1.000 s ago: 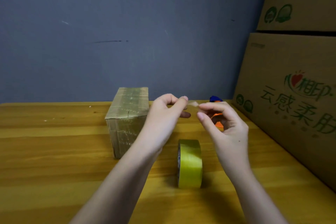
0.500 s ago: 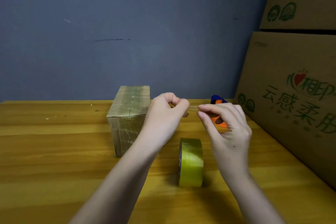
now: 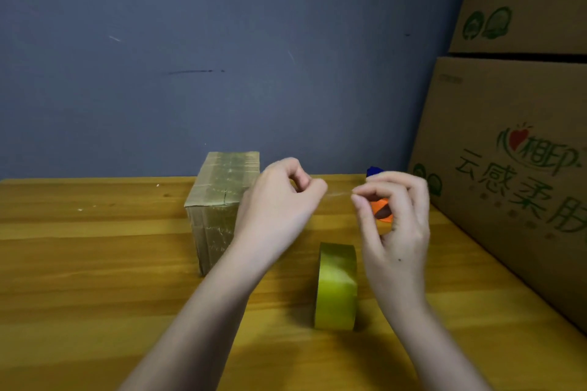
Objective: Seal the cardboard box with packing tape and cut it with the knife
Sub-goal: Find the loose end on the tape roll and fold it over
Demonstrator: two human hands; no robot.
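Cardboard and yellow wood filled the head view. The small box, its top and side already glossy with tape, stood on the counter just left of the left hand. Both hands hovered above the counter, the left hand and the right hand each pinching an end of a thin, nearly clear scrap of tape, probably to peel it off sticky fingers. The tape roll stood on edge below them, within reach. An orange and blue knife lay behind the right hand, mostly hidden.
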